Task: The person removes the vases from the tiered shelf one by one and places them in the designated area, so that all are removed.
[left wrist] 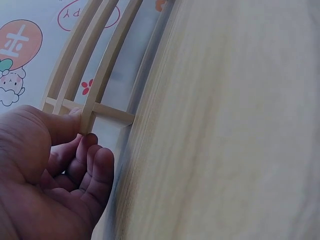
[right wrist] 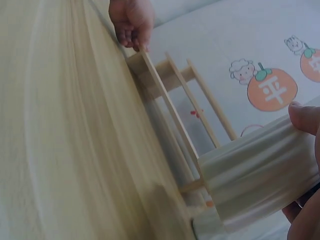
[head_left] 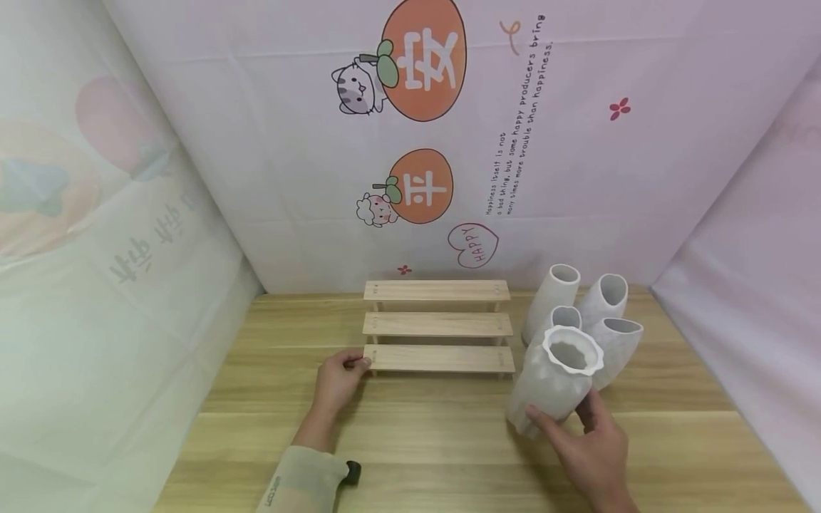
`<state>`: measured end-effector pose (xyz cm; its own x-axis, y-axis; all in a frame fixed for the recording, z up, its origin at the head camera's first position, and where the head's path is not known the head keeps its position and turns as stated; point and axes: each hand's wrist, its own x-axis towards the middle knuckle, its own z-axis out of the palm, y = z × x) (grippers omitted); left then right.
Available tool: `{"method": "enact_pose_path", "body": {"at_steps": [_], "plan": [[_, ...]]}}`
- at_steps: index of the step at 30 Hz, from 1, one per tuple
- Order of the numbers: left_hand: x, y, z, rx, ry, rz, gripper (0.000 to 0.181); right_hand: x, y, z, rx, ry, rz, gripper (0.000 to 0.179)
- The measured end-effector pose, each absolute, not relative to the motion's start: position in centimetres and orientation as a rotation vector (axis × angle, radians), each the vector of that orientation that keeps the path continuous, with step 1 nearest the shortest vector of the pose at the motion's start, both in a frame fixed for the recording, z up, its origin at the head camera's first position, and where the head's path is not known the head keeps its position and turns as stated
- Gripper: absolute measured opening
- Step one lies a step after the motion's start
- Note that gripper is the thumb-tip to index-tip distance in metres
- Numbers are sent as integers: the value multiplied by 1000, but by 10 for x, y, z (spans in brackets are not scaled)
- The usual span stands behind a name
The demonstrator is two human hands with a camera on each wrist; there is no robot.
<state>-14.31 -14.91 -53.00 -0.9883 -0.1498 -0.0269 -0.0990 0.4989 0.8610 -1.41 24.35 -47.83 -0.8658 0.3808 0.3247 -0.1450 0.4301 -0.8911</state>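
Note:
A three-tier wooden stand [head_left: 439,324] is set against the back wall on the table. At the left end of its lowest board, my left hand [head_left: 338,379] pinches the wood between thumb and fingers; the left wrist view shows this grip on the board's end [left wrist: 88,117]. My right hand [head_left: 593,449] grips a white ribbed vase [head_left: 551,381] with a scalloped rim, thumb on the near side and fingers round the right. The vase leans, its mouth toward the head camera. In the right wrist view the vase's base [right wrist: 220,195] overlaps the stand's near end.
Several other white vases stand behind the held one, including a tall round-mouthed vase [head_left: 556,292], one with an oval mouth [head_left: 612,296] and one with a slanted mouth [head_left: 618,349]. Printed white cloth [head_left: 288,164] walls the wooden table [head_left: 436,442] at the back and sides.

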Motion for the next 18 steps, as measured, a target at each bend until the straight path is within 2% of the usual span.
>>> {"method": "enact_pose_path", "body": {"at_steps": [10,18], "plan": [[-144,-149,-530,215,-2655,-1556,27,-10,259,-486,-382,-2194,1484,86],[-144,-149,-531,213,-2664,-1554,28,-9,267,-495,-474,-2182,1476,84]]}}
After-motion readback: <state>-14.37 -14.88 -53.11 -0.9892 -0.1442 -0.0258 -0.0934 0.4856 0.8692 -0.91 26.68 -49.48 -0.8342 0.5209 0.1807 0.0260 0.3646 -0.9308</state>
